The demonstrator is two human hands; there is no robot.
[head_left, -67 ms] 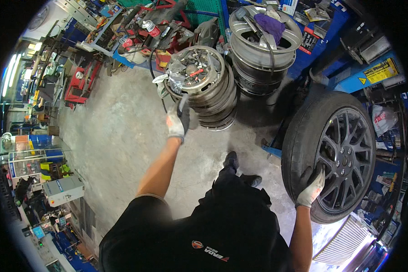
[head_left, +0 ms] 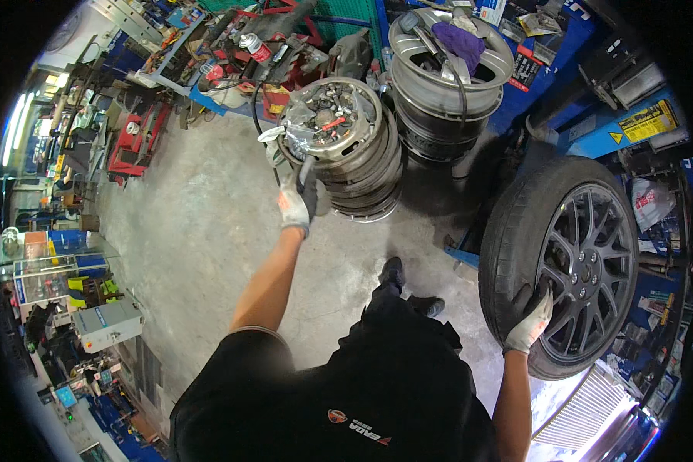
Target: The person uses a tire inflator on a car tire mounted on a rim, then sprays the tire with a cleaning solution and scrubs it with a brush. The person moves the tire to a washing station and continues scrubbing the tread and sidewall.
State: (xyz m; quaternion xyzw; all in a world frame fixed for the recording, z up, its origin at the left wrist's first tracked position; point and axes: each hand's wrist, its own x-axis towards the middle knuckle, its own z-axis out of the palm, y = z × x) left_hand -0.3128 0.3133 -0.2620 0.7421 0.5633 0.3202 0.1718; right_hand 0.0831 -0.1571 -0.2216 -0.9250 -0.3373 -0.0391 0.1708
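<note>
My left hand (head_left: 295, 202), in a white glove with a dark palm, reaches forward beside the stack of bare rims (head_left: 358, 181). Its fingers look closed, and a short greyish thing (head_left: 306, 169) sticks up from them; what it is, I cannot make out. My right hand (head_left: 529, 322), gloved alike, grips the wheel (head_left: 508, 246) at my right. It lies on the tyre's sidewall next to the dark multi-spoke rim (head_left: 589, 269). The wheel stands upright, its outer face turned to the right. The right fingertips partly hide against the dark tyre.
Small metal parts (head_left: 331, 115) in a clear bag lie on top of the rim stack. Behind it stand larger rims (head_left: 446, 100) with a purple cloth (head_left: 460, 46). A red jack (head_left: 138, 138) rests at the far left. A blue lift arm (head_left: 624, 127) is at the right.
My left hand has shifted slightly to the left. The right hand and the wheel look almost unmoved.
</note>
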